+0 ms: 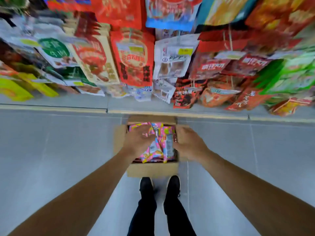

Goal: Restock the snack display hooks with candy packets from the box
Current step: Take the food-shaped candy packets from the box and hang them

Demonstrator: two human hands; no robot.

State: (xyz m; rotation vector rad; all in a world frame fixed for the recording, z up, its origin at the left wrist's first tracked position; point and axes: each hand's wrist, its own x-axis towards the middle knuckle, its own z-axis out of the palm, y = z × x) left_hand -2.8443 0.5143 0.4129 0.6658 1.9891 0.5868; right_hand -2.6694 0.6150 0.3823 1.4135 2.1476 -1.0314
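An open cardboard box [151, 170] stands on the floor just ahead of my feet, filled with several pink and yellow candy packets [166, 143]. My left hand [139, 140] is down in the box, its fingers curled over a packet at the top of the pile. My right hand [189, 142] reaches in at the box's right side, with its fingers curled against the packets there. Above the box hang rows of snack packets on the display hooks [134, 57]; the hooks themselves are mostly hidden by the packets.
Grey tiled floor [59, 150] spreads to both sides of the box. The base ledge of the display [105, 109] runs across just beyond the box. My black shoes [160, 186] stand right behind the box. The image is blurred toward its upper edges.
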